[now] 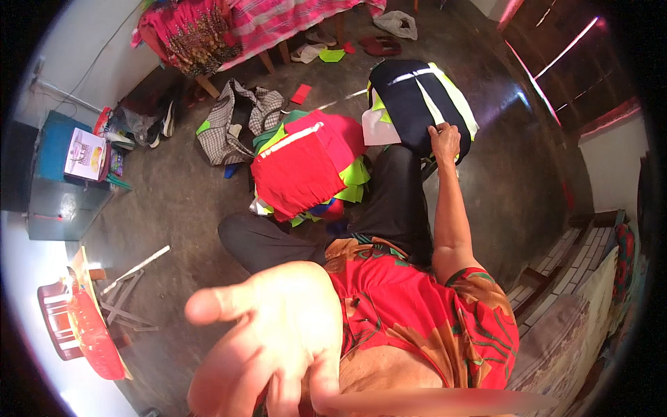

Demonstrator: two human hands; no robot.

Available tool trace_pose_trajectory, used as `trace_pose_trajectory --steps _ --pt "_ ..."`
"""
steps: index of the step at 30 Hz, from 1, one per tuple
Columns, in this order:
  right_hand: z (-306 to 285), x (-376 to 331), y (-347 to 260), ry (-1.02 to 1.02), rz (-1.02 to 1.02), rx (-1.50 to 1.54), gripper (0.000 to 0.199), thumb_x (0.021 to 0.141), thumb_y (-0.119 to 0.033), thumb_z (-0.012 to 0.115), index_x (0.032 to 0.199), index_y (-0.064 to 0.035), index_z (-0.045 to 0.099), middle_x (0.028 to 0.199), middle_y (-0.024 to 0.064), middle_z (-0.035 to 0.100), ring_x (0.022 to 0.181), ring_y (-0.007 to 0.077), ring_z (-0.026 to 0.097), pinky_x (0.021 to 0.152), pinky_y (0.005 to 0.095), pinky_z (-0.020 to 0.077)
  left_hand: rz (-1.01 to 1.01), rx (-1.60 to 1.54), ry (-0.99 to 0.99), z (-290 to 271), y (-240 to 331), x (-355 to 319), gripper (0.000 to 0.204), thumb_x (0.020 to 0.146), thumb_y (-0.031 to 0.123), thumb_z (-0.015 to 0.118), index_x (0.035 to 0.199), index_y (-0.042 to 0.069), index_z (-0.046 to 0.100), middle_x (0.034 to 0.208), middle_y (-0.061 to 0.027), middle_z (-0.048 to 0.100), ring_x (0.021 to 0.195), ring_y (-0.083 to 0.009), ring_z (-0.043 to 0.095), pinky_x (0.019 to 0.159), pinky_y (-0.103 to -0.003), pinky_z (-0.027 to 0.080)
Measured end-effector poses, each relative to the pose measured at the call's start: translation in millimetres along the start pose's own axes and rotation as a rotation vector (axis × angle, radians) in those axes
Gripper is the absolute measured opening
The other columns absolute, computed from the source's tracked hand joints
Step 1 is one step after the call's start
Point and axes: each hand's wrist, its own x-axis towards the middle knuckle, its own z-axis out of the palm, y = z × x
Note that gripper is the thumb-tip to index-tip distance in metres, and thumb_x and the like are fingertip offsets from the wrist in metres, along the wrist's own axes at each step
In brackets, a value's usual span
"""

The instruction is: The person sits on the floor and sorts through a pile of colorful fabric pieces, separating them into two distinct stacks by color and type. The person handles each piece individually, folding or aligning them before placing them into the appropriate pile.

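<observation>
On the dark floor (174,201), beyond black-trousered legs (257,240): navy cloth bundle (406,115), rounded, white-striped. Right hand (445,142) at its near edge, fingers (436,130) drawn close, touching; cannot tell whether pinching. Left hand (278,323) near lens, thumb spread wide, visibly holding nothing. Left of bundle, wrinkled red cloth heap (299,177); farther left, printed white panel (85,154).

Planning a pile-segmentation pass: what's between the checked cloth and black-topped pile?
Head view: the red-topped cloth pile lies between the checked cloth and black-topped pile.
</observation>
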Motion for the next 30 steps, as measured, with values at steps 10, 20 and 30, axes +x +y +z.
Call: trace_pose_trajectory --steps 10,20,30 --pt "13.4 -9.0 -20.6 0.043 -0.194 0.645 0.016 0.085 -0.018 0.066 0.088 -0.0037 0.060 0.077 0.0098 0.063 0.067 0.0255 0.060 0.065 0.0338 0.0469 -0.956 2.591 0.719 56.9 54.0 -96.7 0.023 0.085 0.022 0.058 0.100 0.006 0.060 0.108 -0.0170 0.058 0.100 -0.0323 0.058 0.089 -0.045 0.045" --pt "13.3 -111.1 -90.8 -0.830 0.183 1.902 0.022 0.086 -0.008 0.060 0.106 -0.0097 0.053 0.093 -0.0009 0.063 0.078 0.0105 0.061 0.063 0.0239 0.0493 -0.983 1.193 1.921 61.9 62.0 -261.8 0.044 0.089 0.038 0.062 0.115 0.003 0.056 0.106 -0.0039 0.061 0.098 -0.0131 0.057 0.084 -0.028 0.045" --pt "27.7 -204.5 -84.3 -1.319 0.455 1.830 0.024 0.085 -0.013 0.065 0.108 -0.0108 0.058 0.102 0.0043 0.065 0.097 0.0211 0.062 0.085 0.0372 0.0512 -0.117 1.045 2.305 76.9 59.6 -289.2 0.034 0.082 0.020 0.070 0.110 0.005 0.059 0.103 -0.0048 0.064 0.090 -0.0178 0.062 0.079 -0.033 0.050"
